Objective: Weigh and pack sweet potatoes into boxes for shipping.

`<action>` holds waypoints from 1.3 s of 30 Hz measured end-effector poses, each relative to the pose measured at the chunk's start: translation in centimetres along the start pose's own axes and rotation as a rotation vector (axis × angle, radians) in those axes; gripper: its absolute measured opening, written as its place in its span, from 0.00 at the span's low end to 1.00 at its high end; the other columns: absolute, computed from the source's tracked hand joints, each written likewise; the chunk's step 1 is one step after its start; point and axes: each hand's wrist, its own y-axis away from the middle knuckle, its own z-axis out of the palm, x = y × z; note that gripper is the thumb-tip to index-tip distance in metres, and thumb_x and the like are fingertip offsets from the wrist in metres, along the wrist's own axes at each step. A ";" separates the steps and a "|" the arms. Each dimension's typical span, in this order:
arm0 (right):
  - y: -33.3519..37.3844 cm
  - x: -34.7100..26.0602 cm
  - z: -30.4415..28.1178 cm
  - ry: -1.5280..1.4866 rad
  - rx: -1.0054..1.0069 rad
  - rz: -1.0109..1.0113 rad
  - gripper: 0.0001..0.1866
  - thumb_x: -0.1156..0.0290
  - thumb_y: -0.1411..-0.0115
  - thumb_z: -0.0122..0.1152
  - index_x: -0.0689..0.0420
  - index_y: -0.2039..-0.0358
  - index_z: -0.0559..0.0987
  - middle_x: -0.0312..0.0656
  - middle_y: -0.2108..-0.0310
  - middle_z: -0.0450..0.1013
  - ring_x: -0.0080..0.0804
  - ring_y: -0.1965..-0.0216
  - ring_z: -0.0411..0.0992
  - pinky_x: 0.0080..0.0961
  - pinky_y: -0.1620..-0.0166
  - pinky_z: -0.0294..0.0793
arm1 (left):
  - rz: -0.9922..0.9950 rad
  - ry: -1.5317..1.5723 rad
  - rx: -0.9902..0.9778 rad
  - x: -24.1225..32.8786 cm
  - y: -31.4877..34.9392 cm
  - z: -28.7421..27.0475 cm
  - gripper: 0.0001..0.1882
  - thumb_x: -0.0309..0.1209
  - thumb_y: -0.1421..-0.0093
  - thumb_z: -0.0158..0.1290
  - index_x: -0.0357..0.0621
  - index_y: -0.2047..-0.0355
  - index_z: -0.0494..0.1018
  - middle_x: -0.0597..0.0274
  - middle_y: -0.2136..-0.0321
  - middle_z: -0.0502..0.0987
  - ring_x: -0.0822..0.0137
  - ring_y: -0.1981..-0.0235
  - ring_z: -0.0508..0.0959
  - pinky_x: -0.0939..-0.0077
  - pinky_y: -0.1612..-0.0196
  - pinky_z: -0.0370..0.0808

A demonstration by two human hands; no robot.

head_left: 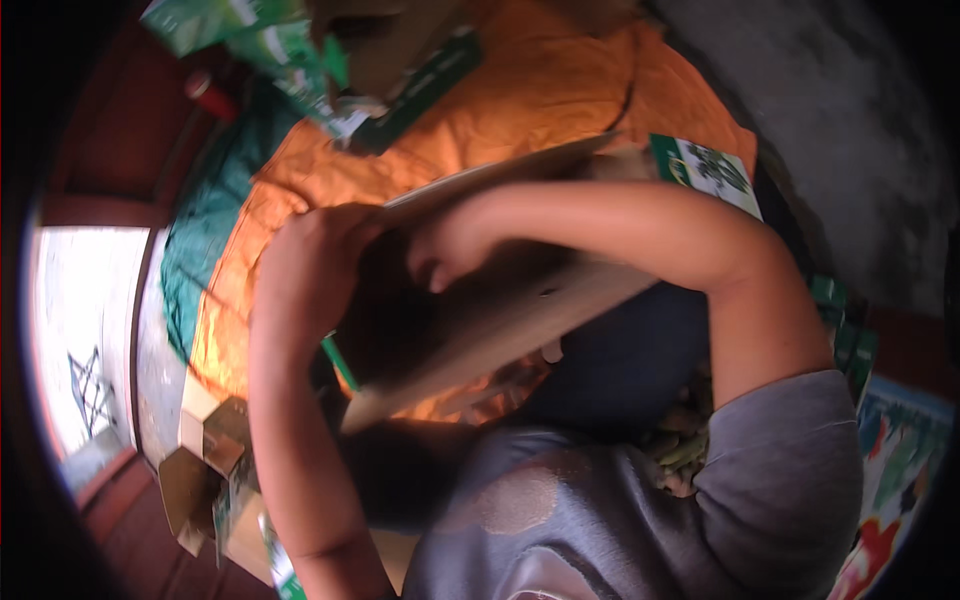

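A long open cardboard box (520,320) lies tilted across my lap, its brown inside facing up and deep in shadow at the left. A green and white printed flap (708,172) sticks up at its right end. At the box's left end, my left hand (318,255) is bent over the edge with its fingers closed on the cardboard. My right hand (458,245) reaches across into the opening, its fingers curled. Blur and shadow hide whether anything is in them.
Under the box spreads an orange cloth (690,95), with a green cloth (190,270) at its left. Green printed packaging (420,95) lies ahead, near a red can (210,95). Opened cartons (195,480) stand at lower left. Greenish pieces (685,455) lie beside my right side.
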 end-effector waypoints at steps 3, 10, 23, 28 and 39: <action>16.1 -5.1 -5.5 -0.447 0.329 0.100 0.19 0.58 0.31 0.56 0.61 0.54 0.82 0.41 0.63 0.82 0.27 0.62 0.80 0.25 0.57 0.77 | 0.045 0.067 0.004 3.2 0.1 -1.2 0.14 0.31 0.36 0.57 0.41 0.52 0.80 0.47 0.64 0.83 0.49 0.62 0.83 0.62 0.58 0.77; 38.2 4.8 10.0 -0.553 1.292 0.475 0.18 0.59 0.29 0.54 0.62 0.51 0.77 0.45 0.59 0.79 0.31 0.60 0.78 0.27 0.56 0.76 | 0.023 0.124 0.110 3.8 0.5 -0.9 0.15 0.31 0.33 0.56 0.40 0.48 0.79 0.49 0.58 0.84 0.55 0.55 0.84 0.66 0.51 0.77; 34.8 19.6 38.4 0.201 0.695 1.788 0.35 0.64 0.40 0.61 0.65 0.35 0.65 0.56 0.34 0.62 0.51 0.31 0.57 0.43 0.35 0.63 | 0.074 0.111 0.289 3.6 1.1 -1.5 0.15 0.26 0.38 0.59 0.40 0.50 0.80 0.50 0.57 0.84 0.56 0.54 0.85 0.67 0.49 0.77; 39.2 17.6 32.7 0.176 0.599 1.724 0.13 0.69 0.34 0.50 0.54 0.62 0.84 0.46 0.61 0.82 0.49 0.58 0.82 0.46 0.57 0.82 | 0.066 0.090 0.302 2.6 1.7 -1.8 0.15 0.25 0.38 0.59 0.40 0.50 0.80 0.49 0.57 0.84 0.55 0.54 0.84 0.67 0.49 0.77; 54.2 11.8 10.1 0.290 1.050 1.729 0.17 0.68 0.36 0.57 0.55 0.48 0.81 0.55 0.51 0.78 0.57 0.51 0.77 0.50 0.48 0.78 | 0.058 0.034 0.294 2.9 1.6 -2.6 0.15 0.28 0.36 0.58 0.36 0.50 0.79 0.49 0.57 0.84 0.58 0.53 0.85 0.68 0.49 0.78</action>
